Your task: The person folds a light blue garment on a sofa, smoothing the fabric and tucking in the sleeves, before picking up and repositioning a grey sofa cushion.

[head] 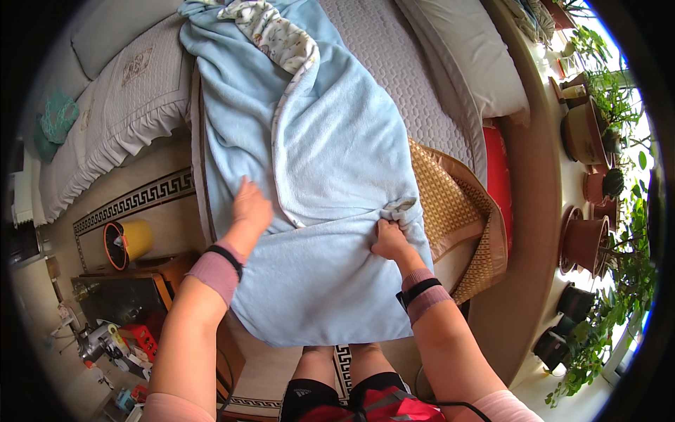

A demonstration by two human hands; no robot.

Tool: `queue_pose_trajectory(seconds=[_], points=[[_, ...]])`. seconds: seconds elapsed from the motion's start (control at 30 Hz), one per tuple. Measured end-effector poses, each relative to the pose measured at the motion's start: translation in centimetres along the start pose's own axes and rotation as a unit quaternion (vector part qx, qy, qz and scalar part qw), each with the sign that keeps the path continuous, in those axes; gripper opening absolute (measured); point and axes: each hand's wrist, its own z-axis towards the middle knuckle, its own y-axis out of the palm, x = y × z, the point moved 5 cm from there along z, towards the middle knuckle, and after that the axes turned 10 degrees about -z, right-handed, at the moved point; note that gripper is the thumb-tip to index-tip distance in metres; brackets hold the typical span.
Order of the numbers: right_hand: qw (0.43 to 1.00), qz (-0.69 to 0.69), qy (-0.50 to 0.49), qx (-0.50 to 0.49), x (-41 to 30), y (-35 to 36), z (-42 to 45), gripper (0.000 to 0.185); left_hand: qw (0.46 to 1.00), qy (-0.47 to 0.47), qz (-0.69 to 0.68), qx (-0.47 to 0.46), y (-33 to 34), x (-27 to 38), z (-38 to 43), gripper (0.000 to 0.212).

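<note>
A light blue fleece blanket (pixel 343 158) lies before me over a bed, its near end hanging towards my knees. Part of it is folded back, showing a white floral underside (pixel 274 39) at the far end. My left hand (pixel 252 207) is on or just over the blanket's left part, fingers bent; whether it pinches the cloth cannot be told. On the right, my right hand (pixel 390 239) grips a bunched bit of the blanket near its right edge, just below a small gathered fold. Its fingertips are partly hidden in the cloth.
A woven mat (pixel 448 205) with a fabric border juts out right of the blanket, beside the grey quilted mattress cover (pixel 379 53) and a pillow (pixel 474 58). Potted plants (pixel 585 242) line the right sill. To the left stand a covered sofa (pixel 126 89) and a yellow bin (pixel 136 238).
</note>
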Motion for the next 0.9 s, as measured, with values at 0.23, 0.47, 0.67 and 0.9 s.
queue_pose_trajectory(seconds=[0.23,0.47,0.67,0.9], points=[[0.999,-0.016,0.026,-0.016,0.7,0.2,0.0,0.053,0.952,0.04,-0.225,0.202,-7.3,2.0,-2.8,0.042],[0.998,-0.041,0.007,-0.056,-0.5,-0.8,-0.1,0.058,0.952,0.048,-0.289,0.084,-2.2,8.6,-2.8,0.061],[0.999,-0.047,0.02,-0.01,1.0,0.0,0.3,0.053,0.932,-0.146,-0.321,0.081,0.0,6.7,-8.3,0.1],[0.997,-0.074,-0.02,-0.025,-0.2,-1.9,0.2,0.046,0.866,-0.283,-0.412,-0.032,6.6,3.6,-12.3,0.13]])
